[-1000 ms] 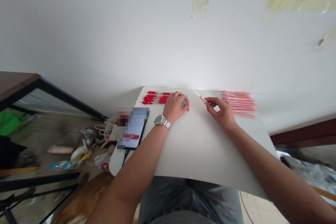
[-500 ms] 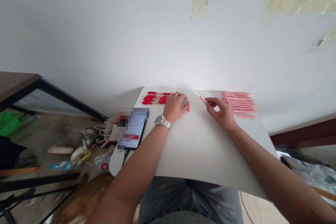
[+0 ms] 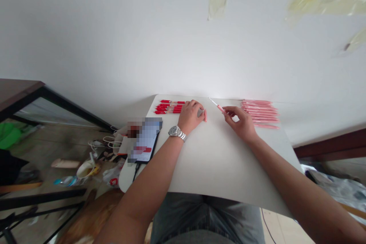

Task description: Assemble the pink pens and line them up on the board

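My right hand (image 3: 240, 122) pinches a pink pen (image 3: 220, 108) whose thin pale refill points up and left toward the wall. Closed around a short pink pen cap (image 3: 205, 115) is my left hand (image 3: 193, 115), its wrist resting over the white table (image 3: 211, 160). Several red pens (image 3: 168, 107) lie side by side just left of that hand, their right ends partly hidden behind it. Beyond my right hand, a row of several pink pens (image 3: 261, 112) is laid out at the table's right side.
A phone (image 3: 147, 141) with a cable plugged in lies at the table's left edge. The white wall (image 3: 171, 45) rises directly behind the table. On the floor at left are a cup (image 3: 85, 169), a plastic bottle (image 3: 67, 181) and a green basin (image 3: 10, 135).
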### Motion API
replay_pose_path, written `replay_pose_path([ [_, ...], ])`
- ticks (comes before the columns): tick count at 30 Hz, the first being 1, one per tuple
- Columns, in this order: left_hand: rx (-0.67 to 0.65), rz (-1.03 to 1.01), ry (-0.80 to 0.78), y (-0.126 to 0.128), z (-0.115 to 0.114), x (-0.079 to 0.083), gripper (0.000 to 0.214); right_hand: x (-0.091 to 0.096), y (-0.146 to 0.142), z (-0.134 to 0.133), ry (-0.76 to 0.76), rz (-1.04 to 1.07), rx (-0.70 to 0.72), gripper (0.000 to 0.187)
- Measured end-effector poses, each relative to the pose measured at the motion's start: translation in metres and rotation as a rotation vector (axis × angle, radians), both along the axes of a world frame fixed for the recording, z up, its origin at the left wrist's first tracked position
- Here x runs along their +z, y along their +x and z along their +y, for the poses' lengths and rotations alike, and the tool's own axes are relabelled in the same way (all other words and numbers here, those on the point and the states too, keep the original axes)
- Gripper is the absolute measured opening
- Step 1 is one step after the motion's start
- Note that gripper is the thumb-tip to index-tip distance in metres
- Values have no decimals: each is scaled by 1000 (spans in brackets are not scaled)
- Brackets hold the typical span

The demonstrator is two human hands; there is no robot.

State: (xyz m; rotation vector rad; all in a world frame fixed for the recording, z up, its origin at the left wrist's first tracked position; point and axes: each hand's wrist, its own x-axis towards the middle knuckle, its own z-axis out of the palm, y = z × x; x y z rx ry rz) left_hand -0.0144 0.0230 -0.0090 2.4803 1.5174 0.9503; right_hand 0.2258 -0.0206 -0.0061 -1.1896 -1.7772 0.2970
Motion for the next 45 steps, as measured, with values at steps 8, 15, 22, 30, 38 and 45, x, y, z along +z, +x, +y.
replay_pose_path([
  [8,-38,-14,-6,0,0,0,12,2,-1,-1,2,-2,-2,24],
  [15,-77,-34,-27,1,-1,0,15,1,0,-1,-7,-14,-9,26],
  [22,-67,-182,-38,3,1,0,18,-2,1,1,4,-8,7,24],
  [30,-81,-655,-108,4,5,2,9,-3,1,1,-21,-14,4,29],
  [38,-149,-1191,-362,6,13,-1,25,0,0,-1,-31,-22,33,28],
  [45,-145,-1351,-508,11,12,-1,29,-2,0,0,-23,-27,63,26],
])
